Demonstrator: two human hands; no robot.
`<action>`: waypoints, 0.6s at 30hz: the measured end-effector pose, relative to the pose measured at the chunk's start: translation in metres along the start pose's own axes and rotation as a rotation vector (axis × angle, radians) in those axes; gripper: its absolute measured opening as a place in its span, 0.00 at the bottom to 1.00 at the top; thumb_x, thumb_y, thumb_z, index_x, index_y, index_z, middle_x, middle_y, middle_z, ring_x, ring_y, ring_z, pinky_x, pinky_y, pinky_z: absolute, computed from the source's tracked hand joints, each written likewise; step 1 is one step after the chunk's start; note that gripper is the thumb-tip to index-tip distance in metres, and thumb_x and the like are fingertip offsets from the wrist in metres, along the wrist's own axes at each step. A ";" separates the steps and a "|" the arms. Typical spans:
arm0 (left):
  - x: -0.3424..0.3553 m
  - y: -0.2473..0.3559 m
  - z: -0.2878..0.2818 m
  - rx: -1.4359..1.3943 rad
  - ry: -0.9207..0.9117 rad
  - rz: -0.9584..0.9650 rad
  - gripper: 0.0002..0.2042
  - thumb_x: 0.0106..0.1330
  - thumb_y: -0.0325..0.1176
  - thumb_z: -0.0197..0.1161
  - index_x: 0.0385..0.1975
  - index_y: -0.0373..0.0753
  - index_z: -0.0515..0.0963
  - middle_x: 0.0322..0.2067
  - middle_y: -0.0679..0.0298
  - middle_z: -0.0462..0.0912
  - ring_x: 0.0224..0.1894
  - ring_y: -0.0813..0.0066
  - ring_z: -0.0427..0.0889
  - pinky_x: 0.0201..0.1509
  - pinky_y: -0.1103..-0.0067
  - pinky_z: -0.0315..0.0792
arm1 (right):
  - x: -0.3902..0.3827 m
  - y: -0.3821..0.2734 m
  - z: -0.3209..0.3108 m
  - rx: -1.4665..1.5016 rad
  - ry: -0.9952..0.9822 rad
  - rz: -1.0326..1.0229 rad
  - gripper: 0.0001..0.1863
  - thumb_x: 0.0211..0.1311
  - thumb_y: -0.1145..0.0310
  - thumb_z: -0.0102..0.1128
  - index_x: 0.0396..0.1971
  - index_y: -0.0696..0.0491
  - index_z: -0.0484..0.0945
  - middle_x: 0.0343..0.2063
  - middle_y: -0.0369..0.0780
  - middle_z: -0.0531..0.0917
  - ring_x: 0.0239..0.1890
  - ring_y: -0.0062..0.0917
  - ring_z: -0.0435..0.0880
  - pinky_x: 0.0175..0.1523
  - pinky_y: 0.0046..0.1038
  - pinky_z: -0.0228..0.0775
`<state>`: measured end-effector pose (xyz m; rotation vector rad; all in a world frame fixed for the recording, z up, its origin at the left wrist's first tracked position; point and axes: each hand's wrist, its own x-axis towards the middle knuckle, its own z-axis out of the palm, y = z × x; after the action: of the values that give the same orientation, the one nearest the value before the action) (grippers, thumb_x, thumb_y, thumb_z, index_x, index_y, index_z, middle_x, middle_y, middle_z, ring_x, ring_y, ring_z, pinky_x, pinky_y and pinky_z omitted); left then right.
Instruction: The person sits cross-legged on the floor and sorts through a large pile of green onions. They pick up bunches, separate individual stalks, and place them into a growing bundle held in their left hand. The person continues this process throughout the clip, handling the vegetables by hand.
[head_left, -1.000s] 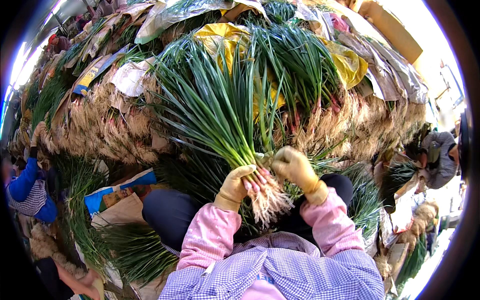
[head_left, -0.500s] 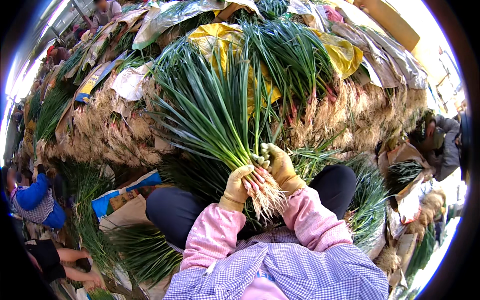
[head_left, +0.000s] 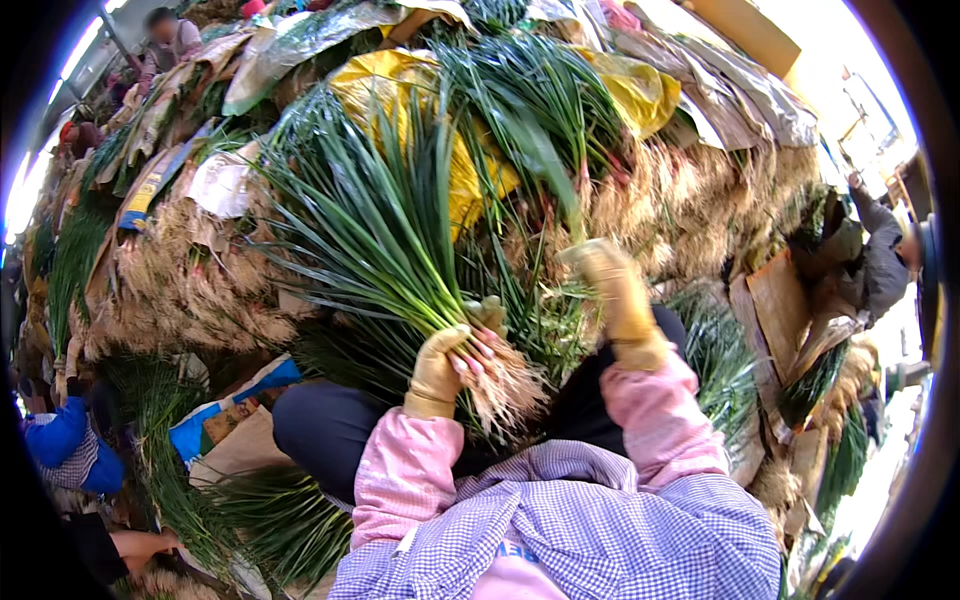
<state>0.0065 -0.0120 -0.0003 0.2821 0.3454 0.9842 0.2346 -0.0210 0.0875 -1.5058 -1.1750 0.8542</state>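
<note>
My gloved left hand (head_left: 440,372) grips a bunch of green onions (head_left: 384,240) low on the stalks, its pinkish bulbs and pale roots hanging to the right, long leaves fanning up and leftward. My gloved right hand (head_left: 603,275) is raised to the right of the bunch, smeared by motion; a blurred green streak reaches up from its fingertips, and I cannot make out whether they hold it. Beyond lie more onions (head_left: 530,100) on yellow plastic sacks (head_left: 635,90), roots toward me.
Heaped onions under paper and plastic sheets (head_left: 260,75) curve across the back. A blue-edged bag (head_left: 188,435) and loose leaves lie left of my legs. Co-workers sit at far left (head_left: 65,445), far right (head_left: 880,265) and upper left (head_left: 160,45). Cardboard pieces (head_left: 775,295) are at the right.
My right hand has moved from beside the bunch upward and to the right, away from it. My left hand still holds the bunch, now further left in the picture as the view shifted.
</note>
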 end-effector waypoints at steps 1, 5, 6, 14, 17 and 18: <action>-0.005 0.008 0.001 0.019 -0.051 -0.030 0.19 0.53 0.30 0.56 0.46 0.33 0.72 0.46 0.54 0.77 0.54 0.56 0.73 0.64 0.59 0.61 | -0.012 -0.002 -0.027 -0.009 0.107 -0.007 0.09 0.64 0.67 0.52 0.34 0.54 0.79 0.28 0.34 0.79 0.25 0.15 0.72 0.33 0.17 0.65; 0.001 0.002 -0.012 -0.047 -0.182 0.014 0.20 0.54 0.32 0.57 0.48 0.33 0.70 0.45 0.56 0.77 0.51 0.60 0.75 0.61 0.59 0.64 | -0.082 0.028 -0.141 -0.047 0.517 0.115 0.09 0.66 0.67 0.49 0.35 0.54 0.77 0.25 0.31 0.76 0.23 0.11 0.70 0.30 0.15 0.62; 0.002 0.004 -0.022 -0.003 -0.175 -0.012 0.20 0.55 0.32 0.57 0.48 0.34 0.70 0.44 0.57 0.78 0.50 0.62 0.76 0.61 0.60 0.64 | -0.106 0.053 -0.162 -0.101 0.618 0.064 0.08 0.66 0.69 0.49 0.34 0.53 0.77 0.25 0.31 0.78 0.23 0.11 0.70 0.32 0.15 0.64; -0.011 0.010 0.010 0.047 -0.107 0.067 0.19 0.56 0.33 0.56 0.48 0.35 0.68 0.41 0.60 0.76 0.45 0.65 0.76 0.61 0.61 0.64 | -0.199 0.195 -0.246 -0.916 0.601 0.579 0.19 0.59 0.63 0.57 0.47 0.57 0.74 0.39 0.48 0.81 0.41 0.38 0.80 0.49 0.32 0.69; -0.015 0.022 0.025 0.150 -0.113 0.087 0.20 0.53 0.33 0.56 0.46 0.35 0.68 0.38 0.59 0.77 0.40 0.66 0.76 0.58 0.62 0.67 | -0.105 0.118 -0.197 -0.493 0.465 0.073 0.13 0.63 0.74 0.52 0.47 0.57 0.75 0.36 0.39 0.81 0.36 0.17 0.77 0.43 0.20 0.71; -0.014 0.024 0.022 0.174 -0.098 0.080 0.20 0.52 0.33 0.57 0.46 0.34 0.68 0.37 0.58 0.77 0.40 0.65 0.77 0.57 0.63 0.68 | -0.068 0.073 -0.154 -0.285 0.380 0.030 0.12 0.63 0.74 0.53 0.45 0.57 0.76 0.35 0.38 0.81 0.35 0.17 0.77 0.42 0.20 0.70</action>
<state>-0.0103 -0.0125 0.0310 0.5037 0.3329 1.0169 0.3770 -0.1318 0.0522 -1.8251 -1.0193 0.4016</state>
